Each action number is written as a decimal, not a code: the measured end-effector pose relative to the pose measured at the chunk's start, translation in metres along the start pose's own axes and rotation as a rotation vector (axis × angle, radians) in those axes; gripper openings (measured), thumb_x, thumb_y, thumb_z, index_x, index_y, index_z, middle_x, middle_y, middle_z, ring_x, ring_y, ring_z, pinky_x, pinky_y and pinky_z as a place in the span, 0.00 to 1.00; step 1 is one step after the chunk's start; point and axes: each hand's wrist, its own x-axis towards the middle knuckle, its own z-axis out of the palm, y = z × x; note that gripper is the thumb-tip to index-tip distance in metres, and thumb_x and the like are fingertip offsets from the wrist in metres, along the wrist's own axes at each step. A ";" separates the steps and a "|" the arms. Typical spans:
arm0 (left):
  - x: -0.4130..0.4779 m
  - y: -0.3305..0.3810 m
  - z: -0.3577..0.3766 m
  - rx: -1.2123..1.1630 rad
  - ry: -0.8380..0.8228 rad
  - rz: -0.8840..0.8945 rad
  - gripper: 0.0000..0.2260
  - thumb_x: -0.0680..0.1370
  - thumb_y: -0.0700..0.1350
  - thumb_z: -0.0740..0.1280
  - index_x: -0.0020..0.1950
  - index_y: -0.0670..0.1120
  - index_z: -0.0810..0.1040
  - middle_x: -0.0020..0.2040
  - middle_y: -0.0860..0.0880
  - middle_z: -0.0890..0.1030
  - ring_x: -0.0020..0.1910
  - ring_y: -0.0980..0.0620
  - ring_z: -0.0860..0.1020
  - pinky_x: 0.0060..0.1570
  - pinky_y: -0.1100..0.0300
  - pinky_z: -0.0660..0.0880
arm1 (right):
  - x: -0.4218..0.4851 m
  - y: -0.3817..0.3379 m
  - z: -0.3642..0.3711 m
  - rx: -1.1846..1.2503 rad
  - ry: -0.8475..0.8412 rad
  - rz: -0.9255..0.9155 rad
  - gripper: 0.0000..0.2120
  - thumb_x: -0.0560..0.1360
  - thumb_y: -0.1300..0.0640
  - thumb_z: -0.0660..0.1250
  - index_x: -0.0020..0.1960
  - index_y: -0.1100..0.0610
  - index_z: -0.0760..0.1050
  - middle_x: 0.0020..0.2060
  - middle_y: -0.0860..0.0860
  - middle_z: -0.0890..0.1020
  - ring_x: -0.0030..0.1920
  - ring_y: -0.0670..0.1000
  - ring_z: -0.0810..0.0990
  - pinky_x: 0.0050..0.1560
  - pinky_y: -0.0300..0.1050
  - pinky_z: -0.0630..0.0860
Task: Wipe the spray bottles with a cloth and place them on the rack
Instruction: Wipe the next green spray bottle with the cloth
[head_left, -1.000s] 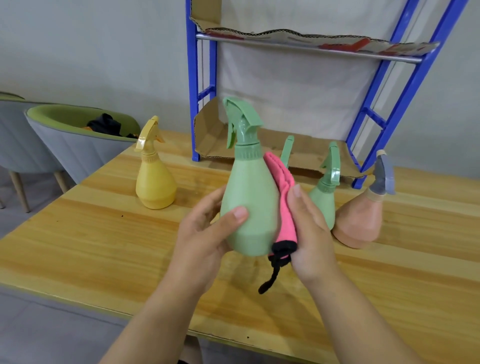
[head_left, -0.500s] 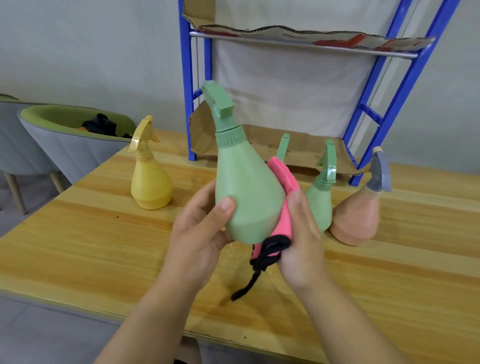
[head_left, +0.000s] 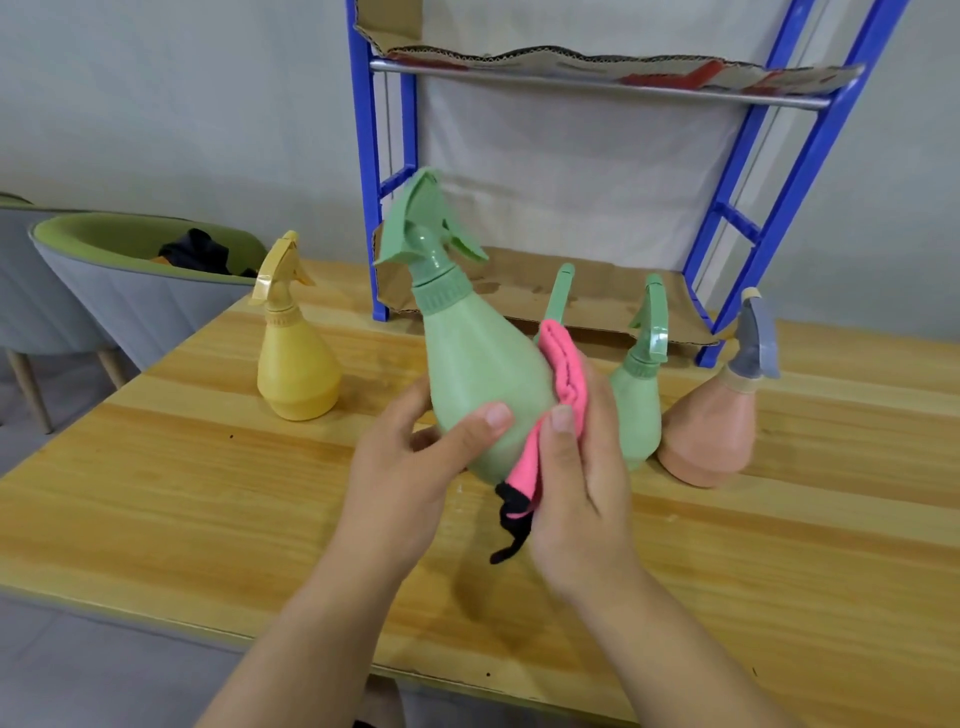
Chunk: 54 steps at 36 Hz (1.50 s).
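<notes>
Between hands (head_left: 400, 467) (head_left: 576, 499), green bottle (head_left: 483, 374) newly turned

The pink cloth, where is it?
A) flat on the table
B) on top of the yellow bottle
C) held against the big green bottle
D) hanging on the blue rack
C: the right hand presses the pink cloth against the side of the green bottle that the left hand grips.

I get bright, soft, even light; one faint shadow lies toward the front edge of the tabletop (head_left: 156, 493). The wide lens splays the rack (head_left: 366, 156) posts. Detail looks slightly soft.
</notes>
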 end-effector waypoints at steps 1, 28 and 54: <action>0.000 -0.001 -0.001 0.000 0.021 0.018 0.30 0.61 0.52 0.76 0.61 0.44 0.77 0.53 0.46 0.84 0.50 0.47 0.83 0.43 0.57 0.80 | 0.002 -0.001 -0.003 0.045 -0.015 0.026 0.23 0.80 0.41 0.52 0.73 0.48 0.64 0.68 0.50 0.72 0.70 0.54 0.69 0.69 0.58 0.66; 0.004 -0.001 -0.009 -0.069 -0.014 -0.032 0.27 0.61 0.51 0.75 0.58 0.45 0.76 0.53 0.47 0.83 0.50 0.49 0.83 0.43 0.54 0.79 | 0.015 -0.006 -0.017 0.340 -0.081 0.332 0.17 0.81 0.48 0.53 0.64 0.49 0.74 0.60 0.48 0.81 0.62 0.46 0.78 0.62 0.42 0.74; 0.008 -0.003 -0.006 0.119 -0.136 -0.108 0.23 0.65 0.60 0.68 0.59 0.54 0.79 0.62 0.47 0.78 0.56 0.51 0.80 0.51 0.55 0.78 | 0.006 -0.002 -0.017 0.258 0.007 0.247 0.16 0.82 0.50 0.52 0.64 0.50 0.73 0.58 0.42 0.81 0.60 0.39 0.77 0.57 0.32 0.73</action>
